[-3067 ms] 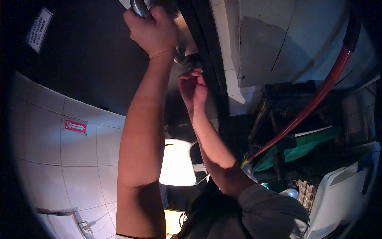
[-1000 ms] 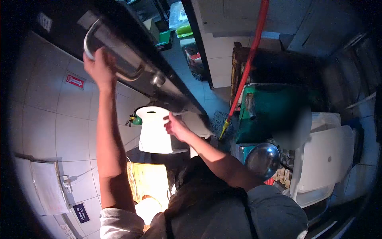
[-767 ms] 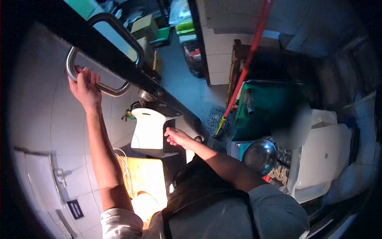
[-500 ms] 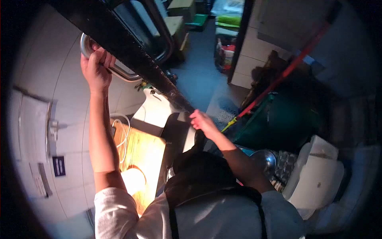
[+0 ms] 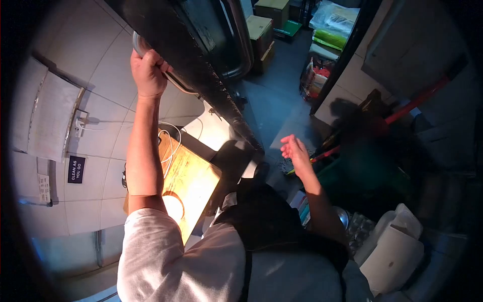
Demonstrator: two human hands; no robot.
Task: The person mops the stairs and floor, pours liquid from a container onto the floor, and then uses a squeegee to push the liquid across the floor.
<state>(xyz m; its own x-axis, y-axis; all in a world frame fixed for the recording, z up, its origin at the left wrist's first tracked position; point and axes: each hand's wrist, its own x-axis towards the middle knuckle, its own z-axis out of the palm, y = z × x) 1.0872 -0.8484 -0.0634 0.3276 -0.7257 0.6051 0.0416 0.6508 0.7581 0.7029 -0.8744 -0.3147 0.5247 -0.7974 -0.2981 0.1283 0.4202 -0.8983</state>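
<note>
My left hand (image 5: 147,72) is raised and wrapped around the curved metal pull handle (image 5: 173,83) of a black door (image 5: 201,75), which stands swung open toward me. My right hand (image 5: 294,151) hangs free in front of my body, fingers spread, holding nothing, just past the door's lower edge. Through the doorway I see a dark floor with cardboard boxes (image 5: 261,27) and bagged goods (image 5: 327,25) beyond.
A tiled wall (image 5: 95,131) on the left carries a clipboard and a small sign. A lit wooden surface (image 5: 188,183) with a white cable lies below the door. To the right are a red-handled mop (image 5: 402,108), a green bin, a metal bowl (image 5: 342,216) and white tubs (image 5: 392,251).
The door has swung further open with my left hand still on its handle. My right hand has left the door edge and moved right, away from it. The view has turned toward the doorway.
</note>
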